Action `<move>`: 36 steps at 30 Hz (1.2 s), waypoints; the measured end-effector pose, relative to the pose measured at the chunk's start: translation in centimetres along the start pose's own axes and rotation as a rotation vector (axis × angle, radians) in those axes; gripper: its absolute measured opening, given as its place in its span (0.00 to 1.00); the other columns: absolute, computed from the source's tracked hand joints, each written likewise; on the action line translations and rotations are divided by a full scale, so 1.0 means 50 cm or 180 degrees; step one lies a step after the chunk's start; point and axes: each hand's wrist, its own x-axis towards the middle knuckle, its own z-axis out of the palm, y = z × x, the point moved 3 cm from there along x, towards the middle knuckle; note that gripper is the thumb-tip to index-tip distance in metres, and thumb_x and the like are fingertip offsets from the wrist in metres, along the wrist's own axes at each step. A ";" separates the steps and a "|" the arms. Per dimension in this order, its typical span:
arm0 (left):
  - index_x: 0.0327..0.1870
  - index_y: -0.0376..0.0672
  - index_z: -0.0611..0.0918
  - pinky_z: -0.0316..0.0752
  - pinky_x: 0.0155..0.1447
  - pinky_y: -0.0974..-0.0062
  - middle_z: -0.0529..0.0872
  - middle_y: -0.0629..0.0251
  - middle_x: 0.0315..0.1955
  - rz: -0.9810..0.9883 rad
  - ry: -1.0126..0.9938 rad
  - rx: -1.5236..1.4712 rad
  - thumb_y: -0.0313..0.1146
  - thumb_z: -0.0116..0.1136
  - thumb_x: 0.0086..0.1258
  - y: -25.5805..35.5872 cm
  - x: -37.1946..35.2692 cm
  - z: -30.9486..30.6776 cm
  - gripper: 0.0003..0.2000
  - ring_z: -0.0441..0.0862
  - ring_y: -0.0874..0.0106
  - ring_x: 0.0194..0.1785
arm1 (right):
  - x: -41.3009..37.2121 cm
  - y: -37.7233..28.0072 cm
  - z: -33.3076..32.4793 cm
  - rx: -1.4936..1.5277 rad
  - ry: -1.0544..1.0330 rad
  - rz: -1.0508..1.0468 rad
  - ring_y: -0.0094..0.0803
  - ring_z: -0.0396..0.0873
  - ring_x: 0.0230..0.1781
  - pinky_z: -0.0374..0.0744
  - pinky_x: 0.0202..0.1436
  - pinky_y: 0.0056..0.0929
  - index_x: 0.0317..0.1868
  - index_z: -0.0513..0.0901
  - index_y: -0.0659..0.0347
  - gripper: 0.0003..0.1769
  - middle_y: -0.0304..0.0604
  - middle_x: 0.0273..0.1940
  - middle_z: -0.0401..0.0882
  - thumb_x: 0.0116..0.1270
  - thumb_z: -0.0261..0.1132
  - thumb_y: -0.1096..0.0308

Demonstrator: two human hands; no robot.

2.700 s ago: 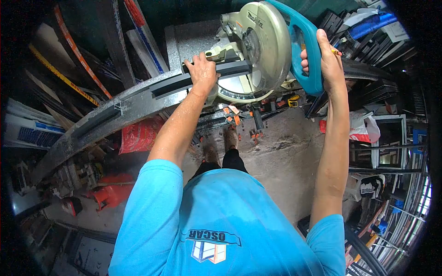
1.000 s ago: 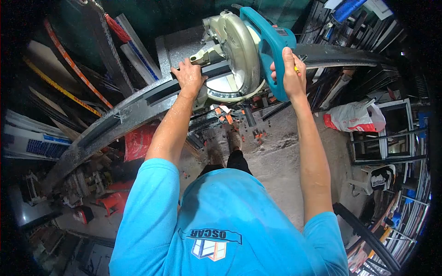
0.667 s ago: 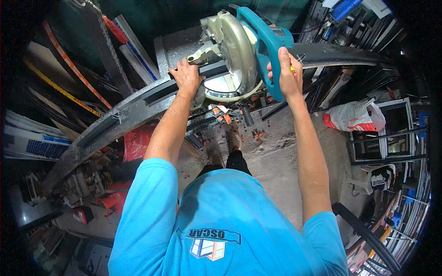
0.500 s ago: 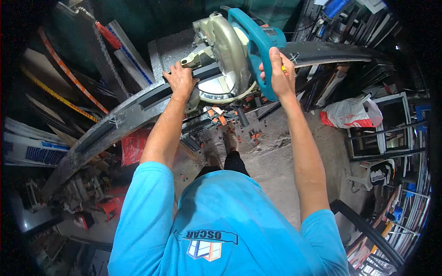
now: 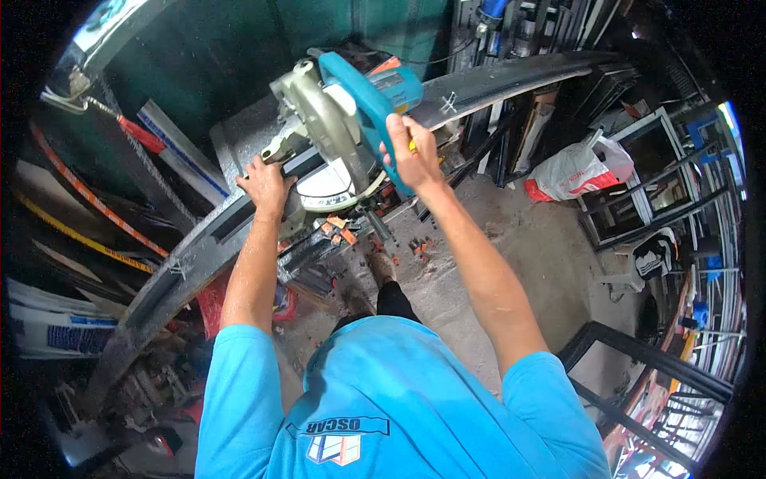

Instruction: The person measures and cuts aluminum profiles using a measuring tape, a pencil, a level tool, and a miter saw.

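Observation:
A miter saw with a teal body and a metal blade guard [image 5: 323,108] stands on the long bench [image 5: 152,295]. My right hand [image 5: 413,152] is wrapped round its teal handle [image 5: 363,104], with something small and yellow between the fingers. At the left of the saw my left hand [image 5: 266,188] presses a dark metal profile [image 5: 235,223], its fingers spread over the profile's edge. The pale round saw base [image 5: 325,185] shows beside that hand. Whether the blade touches the profile is hidden by the guard.
Orange and dark offcuts [image 5: 339,231] lie by the saw's front and on the floor. A white and red bag [image 5: 578,172] rests on framed panels at the right. Long profiles [image 5: 88,207] lean at the left, and a black frame [image 5: 646,363] stands lower right.
The view has shifted, so saw, bench and hands appear further left. Both hands keep their places on the handle and the profile.

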 end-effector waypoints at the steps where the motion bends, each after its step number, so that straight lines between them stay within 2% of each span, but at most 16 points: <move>1: 0.49 0.52 0.91 0.61 0.68 0.35 0.78 0.60 0.57 -0.0026 -0.0057 0.0016 0.52 0.79 0.53 -0.002 0.004 0.005 0.23 0.74 0.58 0.65 | -0.004 0.005 0.001 0.0000 0.0016 -0.0055 0.25 0.80 0.21 0.78 0.26 0.27 0.35 0.81 0.64 0.31 0.41 0.23 0.81 0.79 0.55 0.41; 7: 0.46 0.53 0.92 0.64 0.65 0.39 0.80 0.62 0.53 0.0099 0.0267 0.0035 0.51 0.80 0.51 -0.006 0.000 0.013 0.22 0.75 0.59 0.61 | 0.006 0.006 0.000 -0.0308 0.0025 -0.0199 0.34 0.82 0.24 0.78 0.30 0.36 0.31 0.79 0.64 0.33 0.45 0.21 0.80 0.79 0.52 0.40; 8: 0.46 0.52 0.91 0.65 0.64 0.39 0.80 0.61 0.54 0.0106 0.0238 0.0057 0.52 0.79 0.51 -0.007 0.001 0.014 0.23 0.76 0.58 0.62 | 0.017 0.010 0.000 -0.0136 -0.0216 0.0034 0.18 0.77 0.24 0.76 0.26 0.20 0.38 0.82 0.64 0.29 0.34 0.25 0.77 0.80 0.55 0.42; 9: 0.47 0.53 0.91 0.66 0.64 0.39 0.80 0.60 0.56 0.0030 0.0174 0.0114 0.53 0.79 0.51 -0.012 0.003 0.016 0.23 0.76 0.58 0.63 | 0.032 0.003 0.005 -0.0185 -0.0206 -0.0050 0.19 0.78 0.24 0.75 0.26 0.18 0.39 0.82 0.64 0.32 0.33 0.25 0.76 0.80 0.53 0.39; 12: 0.51 0.57 0.91 0.67 0.66 0.37 0.80 0.60 0.63 -0.0159 -0.0136 0.0015 0.56 0.78 0.51 -0.016 0.019 0.036 0.26 0.77 0.56 0.65 | 0.061 -0.094 0.010 -0.0763 -0.0025 -0.0445 0.29 0.80 0.23 0.77 0.29 0.37 0.27 0.83 0.58 0.31 0.41 0.19 0.79 0.79 0.51 0.42; 17: 0.50 0.52 0.90 0.67 0.63 0.34 0.77 0.58 0.65 -0.0030 0.0066 0.0061 0.51 0.81 0.51 -0.003 0.006 0.012 0.26 0.74 0.53 0.67 | 0.140 -0.176 0.032 -0.1104 -0.0128 -0.0198 0.58 0.86 0.32 0.81 0.38 0.49 0.26 0.85 0.72 0.37 0.65 0.26 0.84 0.74 0.53 0.42; 22: 0.49 0.54 0.90 0.66 0.64 0.35 0.76 0.55 0.65 0.0024 0.0126 0.0217 0.52 0.81 0.49 -0.010 0.006 0.021 0.26 0.75 0.53 0.66 | 0.239 -0.250 0.065 -0.0806 -0.0395 0.0147 0.43 0.90 0.30 0.87 0.32 0.40 0.23 0.87 0.66 0.27 0.59 0.26 0.87 0.66 0.62 0.49; 25: 0.52 0.56 0.89 0.65 0.66 0.31 0.75 0.54 0.67 0.0088 0.0150 0.0324 0.60 0.78 0.50 -0.025 0.015 0.046 0.29 0.72 0.51 0.69 | 0.279 -0.297 0.077 -0.0747 -0.0495 0.0596 0.39 0.91 0.31 0.89 0.32 0.42 0.35 0.91 0.58 0.26 0.51 0.35 0.91 0.64 0.65 0.41; 26: 0.53 0.58 0.89 0.63 0.67 0.29 0.75 0.54 0.66 0.0098 0.0216 0.0281 0.60 0.78 0.49 -0.031 0.017 0.056 0.30 0.72 0.51 0.70 | 0.282 -0.314 0.075 -0.0636 -0.0686 0.0388 0.42 0.88 0.24 0.87 0.34 0.40 0.27 0.87 0.68 0.40 0.57 0.28 0.87 0.69 0.57 0.33; 27: 0.52 0.58 0.89 0.61 0.68 0.29 0.75 0.54 0.66 0.0093 0.0179 0.0174 0.59 0.78 0.48 -0.034 0.019 0.059 0.29 0.71 0.51 0.70 | 0.334 -0.302 0.090 -0.1606 -0.0461 -0.0637 0.41 0.89 0.29 0.86 0.38 0.40 0.30 0.87 0.69 0.38 0.56 0.26 0.85 0.67 0.60 0.34; 29: 0.51 0.56 0.90 0.60 0.68 0.30 0.76 0.54 0.65 0.0011 0.0136 0.0050 0.56 0.79 0.48 -0.022 0.012 0.037 0.28 0.72 0.51 0.69 | 0.333 -0.314 0.075 -0.1413 -0.0797 -0.0822 0.39 0.88 0.30 0.84 0.39 0.39 0.30 0.87 0.69 0.38 0.55 0.26 0.84 0.62 0.65 0.34; 30: 0.50 0.55 0.91 0.62 0.67 0.32 0.76 0.54 0.63 0.0069 0.0303 0.0056 0.54 0.80 0.48 -0.018 0.006 0.031 0.27 0.73 0.51 0.67 | 0.337 -0.313 0.068 -0.1429 -0.0876 -0.0651 0.55 0.88 0.40 0.84 0.46 0.45 0.36 0.90 0.65 0.39 0.65 0.35 0.86 0.56 0.64 0.30; 31: 0.50 0.54 0.91 0.62 0.67 0.33 0.77 0.54 0.62 0.0068 0.0295 0.0049 0.53 0.80 0.48 -0.016 0.005 0.030 0.26 0.73 0.51 0.67 | 0.355 -0.293 0.072 -0.1125 -0.1067 -0.0725 0.56 0.88 0.41 0.83 0.45 0.44 0.36 0.90 0.67 0.39 0.66 0.34 0.86 0.57 0.65 0.31; 33: 0.48 0.52 0.91 0.63 0.67 0.35 0.77 0.54 0.61 0.0061 0.0289 0.0026 0.52 0.80 0.49 -0.016 0.004 0.027 0.25 0.73 0.51 0.66 | 0.347 -0.272 0.063 -0.0695 -0.1023 -0.0911 0.44 0.84 0.30 0.79 0.36 0.41 0.28 0.86 0.71 0.40 0.61 0.28 0.84 0.62 0.64 0.32; 35: 0.47 0.50 0.92 0.63 0.67 0.37 0.77 0.56 0.59 0.0035 0.0292 -0.0008 0.51 0.80 0.48 -0.011 0.001 0.021 0.24 0.74 0.52 0.64 | 0.274 -0.285 0.029 -0.0059 -0.0481 -0.0734 0.34 0.81 0.32 0.77 0.40 0.36 0.36 0.86 0.68 0.34 0.50 0.30 0.84 0.68 0.62 0.37; 36: 0.46 0.49 0.92 0.63 0.68 0.37 0.78 0.57 0.56 -0.0019 0.0169 -0.0063 0.50 0.81 0.49 -0.001 -0.004 -0.001 0.24 0.74 0.54 0.63 | 0.262 -0.260 0.022 0.0092 0.0138 -0.2257 0.30 0.81 0.35 0.77 0.42 0.33 0.40 0.86 0.65 0.24 0.46 0.32 0.83 0.73 0.62 0.48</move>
